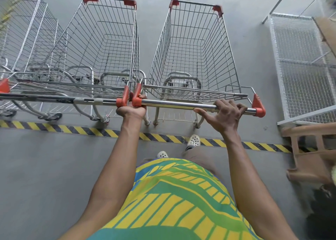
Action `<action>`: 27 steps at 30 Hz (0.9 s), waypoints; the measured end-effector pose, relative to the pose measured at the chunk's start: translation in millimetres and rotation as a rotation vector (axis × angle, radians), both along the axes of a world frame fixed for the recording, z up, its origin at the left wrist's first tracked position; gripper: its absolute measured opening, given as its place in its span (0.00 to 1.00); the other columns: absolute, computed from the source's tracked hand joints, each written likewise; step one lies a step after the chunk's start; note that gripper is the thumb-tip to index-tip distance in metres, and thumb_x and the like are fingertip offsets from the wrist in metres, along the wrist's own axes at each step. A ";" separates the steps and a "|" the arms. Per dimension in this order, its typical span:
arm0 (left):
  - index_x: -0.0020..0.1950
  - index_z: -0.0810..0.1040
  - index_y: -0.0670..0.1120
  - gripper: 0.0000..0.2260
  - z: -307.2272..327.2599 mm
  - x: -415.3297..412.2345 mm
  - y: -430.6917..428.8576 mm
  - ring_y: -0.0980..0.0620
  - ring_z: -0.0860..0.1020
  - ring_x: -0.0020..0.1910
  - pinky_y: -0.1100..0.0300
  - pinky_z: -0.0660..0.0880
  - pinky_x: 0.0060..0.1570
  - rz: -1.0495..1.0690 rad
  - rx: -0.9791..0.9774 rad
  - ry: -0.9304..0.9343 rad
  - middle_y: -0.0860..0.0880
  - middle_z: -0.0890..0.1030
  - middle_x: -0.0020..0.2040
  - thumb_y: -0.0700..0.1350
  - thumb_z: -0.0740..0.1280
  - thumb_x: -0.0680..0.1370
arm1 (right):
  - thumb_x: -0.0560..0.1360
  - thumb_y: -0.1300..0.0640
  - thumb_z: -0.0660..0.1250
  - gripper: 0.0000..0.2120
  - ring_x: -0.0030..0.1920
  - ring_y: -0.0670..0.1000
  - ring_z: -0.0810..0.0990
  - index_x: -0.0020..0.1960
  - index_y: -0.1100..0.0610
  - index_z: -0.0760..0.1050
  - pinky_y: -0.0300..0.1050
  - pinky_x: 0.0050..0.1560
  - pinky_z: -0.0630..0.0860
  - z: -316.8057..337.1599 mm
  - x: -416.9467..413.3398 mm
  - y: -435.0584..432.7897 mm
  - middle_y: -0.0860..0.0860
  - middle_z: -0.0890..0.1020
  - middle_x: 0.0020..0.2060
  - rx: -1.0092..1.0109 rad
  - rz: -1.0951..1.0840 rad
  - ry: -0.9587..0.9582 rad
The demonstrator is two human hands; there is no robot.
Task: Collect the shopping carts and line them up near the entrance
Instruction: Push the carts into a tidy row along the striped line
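Yellow-and-green shirt (172,194) fills the bottom of the view, and from it both arms reach forward to the handle (178,104) of a wire shopping cart (194,45). Left hand (131,110) is curled round the handle's left end at its red corner cap, which sits right against the red cap of the neighbouring cart (98,43) just left of that hand. Right hand (226,115) hooks its fingers over the bar near the right end, thumb stretched along the metal toward the left hand. Beyond the hands the cart's basket points away, side by side with the neighbour; a third cart (27,25) stands further left of the left hand. Below the wrists a yellow-and-black floor stripe (81,130) runs across, with the rear wheels just past it. By my reading the step in hand is parking this cart into the row. Next comes a small nudge to bring the handle level with the neighbour's, then letting go; whether the entrance is close I cannot tell
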State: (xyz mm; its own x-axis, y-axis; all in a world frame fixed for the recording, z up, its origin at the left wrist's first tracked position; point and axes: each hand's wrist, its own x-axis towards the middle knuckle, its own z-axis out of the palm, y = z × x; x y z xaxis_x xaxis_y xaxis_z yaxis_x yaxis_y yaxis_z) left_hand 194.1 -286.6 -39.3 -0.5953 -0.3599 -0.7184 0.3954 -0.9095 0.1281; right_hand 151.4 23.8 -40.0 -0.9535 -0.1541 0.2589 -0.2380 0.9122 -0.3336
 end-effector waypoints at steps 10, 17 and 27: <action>0.53 0.84 0.44 0.29 -6.5 -5.0 2.2 0.43 0.80 0.44 0.63 0.70 0.34 0.042 -0.002 -0.094 0.40 0.75 0.72 0.59 0.48 0.83 | 0.63 0.14 0.58 0.39 0.43 0.49 0.75 0.34 0.52 0.71 0.57 0.55 0.62 -6.1 -0.1 6.0 0.43 0.77 0.35 0.024 -0.022 -0.008; 0.57 0.85 0.44 0.32 -11.3 -3.1 0.7 0.43 0.82 0.44 0.63 0.71 0.34 0.040 0.009 -0.095 0.43 0.77 0.58 0.61 0.47 0.82 | 0.64 0.14 0.59 0.37 0.41 0.50 0.74 0.34 0.51 0.70 0.57 0.53 0.62 -5.3 0.0 7.8 0.42 0.76 0.34 0.006 -0.004 0.020; 0.60 0.85 0.42 0.35 -19.6 -5.5 -1.3 0.38 0.84 0.54 0.62 0.72 0.35 0.097 0.005 -0.089 0.41 0.77 0.71 0.63 0.46 0.81 | 0.64 0.15 0.59 0.37 0.41 0.50 0.74 0.33 0.50 0.70 0.56 0.53 0.61 -7.5 -2.2 5.1 0.43 0.76 0.34 -0.005 -0.002 0.031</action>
State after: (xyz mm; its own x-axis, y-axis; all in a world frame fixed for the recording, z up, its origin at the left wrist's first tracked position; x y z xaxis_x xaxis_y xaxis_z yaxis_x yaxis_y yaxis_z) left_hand 188.5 -287.9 -58.9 -0.4917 -0.4088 -0.7689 0.4687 -0.8684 0.1620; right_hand 149.2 28.9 -47.6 -0.9453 -0.1504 0.2895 -0.2463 0.9110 -0.3308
